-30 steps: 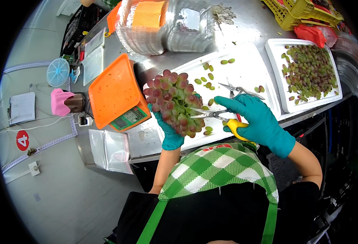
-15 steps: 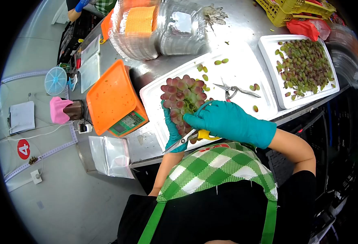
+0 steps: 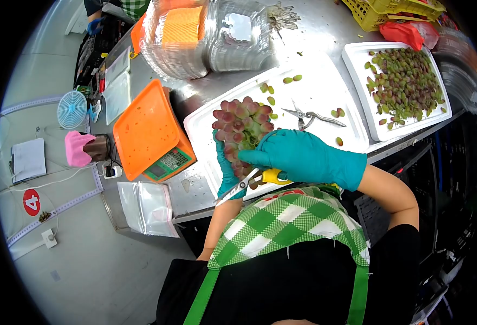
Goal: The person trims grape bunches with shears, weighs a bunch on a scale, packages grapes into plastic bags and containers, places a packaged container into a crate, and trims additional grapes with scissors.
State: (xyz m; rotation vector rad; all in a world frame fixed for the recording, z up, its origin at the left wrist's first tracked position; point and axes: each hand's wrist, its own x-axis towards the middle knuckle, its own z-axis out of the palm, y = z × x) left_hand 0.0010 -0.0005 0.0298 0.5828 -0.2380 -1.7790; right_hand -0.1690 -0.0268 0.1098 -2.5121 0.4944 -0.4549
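A bunch of reddish-green grapes [image 3: 242, 122] is held over the near left part of a white tray [image 3: 319, 81]. Cupped under its left side is my gloved left hand [image 3: 228, 176], partly hidden by the grapes. My gloved right hand [image 3: 295, 157] is closed around scissors [image 3: 271, 176] with yellow handles, whose blades point down and left across my left wrist. The right fingertips touch the bunch's right side. Pruning shears [image 3: 310, 117] and several loose grapes [image 3: 288, 80] lie in the tray, right of the bunch.
On the left stands an orange scale [image 3: 146, 130] with plastic bags [image 3: 147, 208] below it. Clear plastic containers [image 3: 238, 38] are stacked behind. Another white tray [image 3: 352, 59] on the right holds many loose grapes. A yellow crate [image 3: 368, 16] sits at the back right. Another person's gloved hand [image 3: 95, 26] shows top left.
The right fingers have shifted slightly on the bunch's right side, and the bunch has turned a little. Both hands keep their hold. The other person's hand at top left has moved lower.
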